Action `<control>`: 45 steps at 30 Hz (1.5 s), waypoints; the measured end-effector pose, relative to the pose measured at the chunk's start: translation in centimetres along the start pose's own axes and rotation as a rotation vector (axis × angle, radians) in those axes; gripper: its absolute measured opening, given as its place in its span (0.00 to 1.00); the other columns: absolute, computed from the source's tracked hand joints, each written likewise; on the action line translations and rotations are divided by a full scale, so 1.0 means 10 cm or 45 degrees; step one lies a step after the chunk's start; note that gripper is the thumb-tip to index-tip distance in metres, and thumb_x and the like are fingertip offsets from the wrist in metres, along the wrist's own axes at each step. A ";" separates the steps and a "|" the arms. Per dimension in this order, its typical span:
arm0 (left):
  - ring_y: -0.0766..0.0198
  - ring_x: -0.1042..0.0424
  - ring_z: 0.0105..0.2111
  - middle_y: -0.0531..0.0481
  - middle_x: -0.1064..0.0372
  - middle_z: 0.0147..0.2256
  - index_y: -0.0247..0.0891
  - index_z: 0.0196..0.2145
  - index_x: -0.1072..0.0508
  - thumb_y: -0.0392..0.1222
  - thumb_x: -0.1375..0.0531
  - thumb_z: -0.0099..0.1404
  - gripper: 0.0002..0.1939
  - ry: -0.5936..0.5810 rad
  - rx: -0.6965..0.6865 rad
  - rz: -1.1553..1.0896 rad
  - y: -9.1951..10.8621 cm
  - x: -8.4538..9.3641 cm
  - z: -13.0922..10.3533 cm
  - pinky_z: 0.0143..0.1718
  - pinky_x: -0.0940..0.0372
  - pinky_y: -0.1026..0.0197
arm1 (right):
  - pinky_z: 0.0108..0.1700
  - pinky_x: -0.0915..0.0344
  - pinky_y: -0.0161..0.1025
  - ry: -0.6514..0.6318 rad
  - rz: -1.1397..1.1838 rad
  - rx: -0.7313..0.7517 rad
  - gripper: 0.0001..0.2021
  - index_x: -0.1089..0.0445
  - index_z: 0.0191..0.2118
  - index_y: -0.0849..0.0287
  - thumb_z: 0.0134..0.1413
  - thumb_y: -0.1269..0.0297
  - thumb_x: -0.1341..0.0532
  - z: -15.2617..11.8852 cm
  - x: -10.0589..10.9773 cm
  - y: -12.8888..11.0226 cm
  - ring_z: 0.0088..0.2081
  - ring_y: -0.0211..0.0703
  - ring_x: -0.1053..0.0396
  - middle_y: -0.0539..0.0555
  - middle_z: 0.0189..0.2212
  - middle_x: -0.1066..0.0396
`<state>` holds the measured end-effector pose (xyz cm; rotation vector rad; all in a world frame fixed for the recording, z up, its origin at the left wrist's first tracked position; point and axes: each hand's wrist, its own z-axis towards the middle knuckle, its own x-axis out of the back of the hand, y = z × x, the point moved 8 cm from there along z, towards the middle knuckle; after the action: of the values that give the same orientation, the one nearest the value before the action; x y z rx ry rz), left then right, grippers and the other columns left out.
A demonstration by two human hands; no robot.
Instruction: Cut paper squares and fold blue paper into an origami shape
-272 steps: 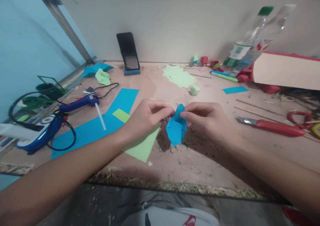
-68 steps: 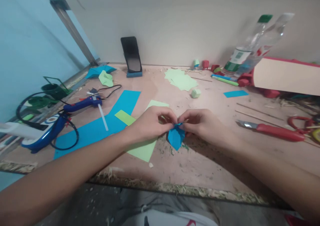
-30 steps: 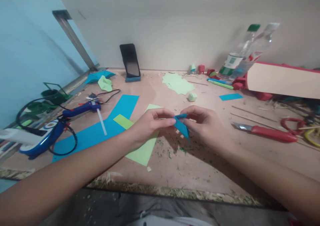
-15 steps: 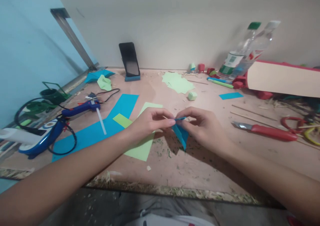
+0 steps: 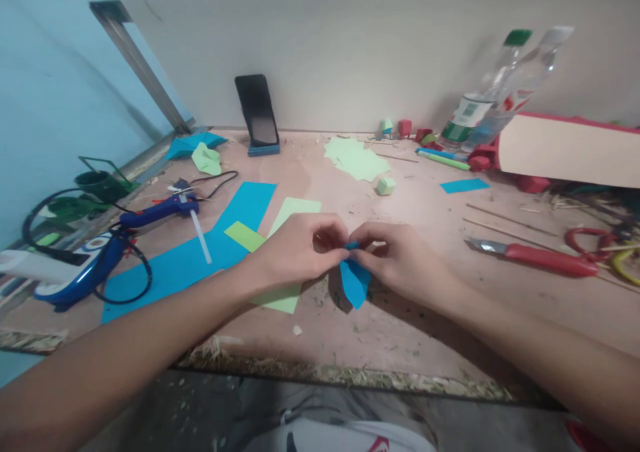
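Note:
A small blue paper piece [image 5: 356, 284] hangs point down between my hands, its top edge rolled or folded at the fingertips. My left hand [image 5: 313, 247] pinches it from the left, thumb against the forefinger. From the right, my right hand [image 5: 390, 252] pinches the same top edge, and the fingertips of both hands nearly touch. Beneath my left hand and wrist lie a light green sheet [image 5: 283, 300] and a larger blue sheet [image 5: 175, 272], with a yellow-green strip [image 5: 244, 237] on top.
A glue gun [image 5: 160, 213] lies at the left. Behind stand a phone [image 5: 257, 112] and two bottles [image 5: 467, 115]. Light green paper [image 5: 355, 159] and a small green cube [image 5: 385, 186] lie beyond my hands. At the right are a red-handled knife [image 5: 550, 260] and thin sticks [image 5: 510, 219].
The blue paper has turned so that more of its flat face shows, and its top edge now looks rolled. My fingertips have drawn closer together. The camera view has shifted slightly.

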<state>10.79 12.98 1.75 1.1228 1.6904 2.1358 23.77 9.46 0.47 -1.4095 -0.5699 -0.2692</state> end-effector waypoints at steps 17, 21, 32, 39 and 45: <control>0.66 0.28 0.34 0.54 0.27 0.34 0.38 0.37 0.28 0.33 0.37 0.65 0.04 0.114 -0.095 -0.062 0.01 0.02 -0.03 0.38 0.33 0.63 | 0.36 0.28 0.37 0.069 0.198 -0.024 0.04 0.26 0.37 0.57 0.54 0.71 0.34 0.03 0.04 -0.03 0.36 0.43 0.22 0.51 0.33 0.20; 0.65 0.26 0.35 0.53 0.26 0.35 0.38 0.39 0.27 0.33 0.36 0.64 0.06 0.149 -0.103 -0.070 -0.01 0.03 -0.02 0.39 0.31 0.62 | 0.35 0.28 0.38 0.045 0.240 -0.112 0.03 0.23 0.33 0.59 0.51 0.68 0.33 0.06 0.05 0.04 0.33 0.44 0.23 0.52 0.30 0.20; 0.64 0.24 0.38 0.52 0.24 0.37 0.38 0.38 0.26 0.33 0.37 0.64 0.04 0.152 -0.099 -0.044 -0.02 0.02 -0.02 0.42 0.29 0.60 | 0.35 0.28 0.38 0.066 0.178 -0.099 0.04 0.21 0.32 0.60 0.52 0.70 0.34 0.05 0.05 0.04 0.32 0.43 0.23 0.53 0.30 0.19; 0.64 0.25 0.37 0.52 0.24 0.38 0.39 0.41 0.25 0.35 0.34 0.64 0.08 0.164 -0.100 0.012 -0.01 0.03 -0.02 0.41 0.29 0.61 | 0.34 0.30 0.37 0.043 0.103 -0.052 0.05 0.20 0.32 0.60 0.55 0.71 0.35 0.03 0.02 0.01 0.31 0.43 0.24 0.52 0.29 0.19; 0.64 0.24 0.39 0.51 0.23 0.38 0.39 0.41 0.24 0.33 0.37 0.66 0.06 0.156 -0.133 -0.007 0.02 0.01 -0.03 0.42 0.29 0.61 | 0.35 0.29 0.39 0.038 0.080 -0.059 0.05 0.21 0.33 0.59 0.54 0.71 0.36 0.03 0.01 -0.01 0.32 0.44 0.23 0.53 0.30 0.19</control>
<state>10.57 12.78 1.96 0.9765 1.6074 2.3030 23.78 9.76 0.60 -1.4630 -0.4966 -0.2536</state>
